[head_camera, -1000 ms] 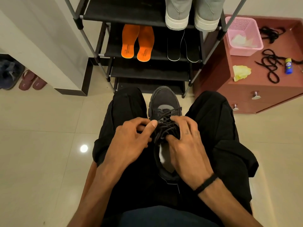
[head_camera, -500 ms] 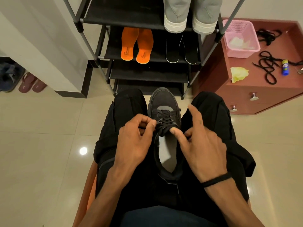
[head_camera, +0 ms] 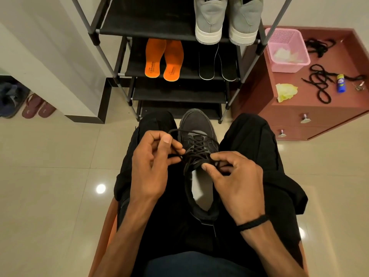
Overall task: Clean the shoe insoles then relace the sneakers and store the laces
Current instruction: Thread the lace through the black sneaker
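Both forearms reach forward over the lap, hands level, near each other but apart. Left hand: fingers curled, thumb and forefinger pinching the lace. Right hand: fingers curled, thumb and forefinger pinching the lace; a black band round its wrist.

A dark grey sneaker lies between the person's thighs, toe toward the shoe rack, its black lace criss-crossed.
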`<state>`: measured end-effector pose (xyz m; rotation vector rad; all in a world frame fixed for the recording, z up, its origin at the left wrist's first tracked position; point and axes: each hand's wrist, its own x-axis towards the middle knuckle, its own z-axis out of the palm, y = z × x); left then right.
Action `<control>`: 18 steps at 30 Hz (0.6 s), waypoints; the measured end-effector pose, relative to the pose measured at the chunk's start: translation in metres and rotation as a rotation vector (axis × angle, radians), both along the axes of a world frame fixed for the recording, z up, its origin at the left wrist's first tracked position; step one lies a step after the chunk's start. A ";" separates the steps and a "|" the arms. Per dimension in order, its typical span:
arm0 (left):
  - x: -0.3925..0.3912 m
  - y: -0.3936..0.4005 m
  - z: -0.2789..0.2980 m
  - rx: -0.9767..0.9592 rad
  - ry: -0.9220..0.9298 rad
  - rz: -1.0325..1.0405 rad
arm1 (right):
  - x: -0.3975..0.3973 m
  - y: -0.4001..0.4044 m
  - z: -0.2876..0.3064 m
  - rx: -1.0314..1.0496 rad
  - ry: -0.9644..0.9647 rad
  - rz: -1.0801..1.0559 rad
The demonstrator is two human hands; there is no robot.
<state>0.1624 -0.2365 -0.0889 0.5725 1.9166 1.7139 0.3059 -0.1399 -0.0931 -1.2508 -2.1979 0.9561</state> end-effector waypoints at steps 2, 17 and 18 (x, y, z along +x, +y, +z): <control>-0.001 0.000 0.003 0.012 -0.011 0.004 | -0.001 -0.003 0.001 -0.007 0.109 0.014; -0.012 0.003 0.016 0.203 -0.310 0.045 | 0.002 0.035 0.050 -0.158 0.727 -0.152; -0.014 0.000 0.017 0.276 -0.434 0.063 | 0.005 0.037 0.051 -0.167 0.748 -0.174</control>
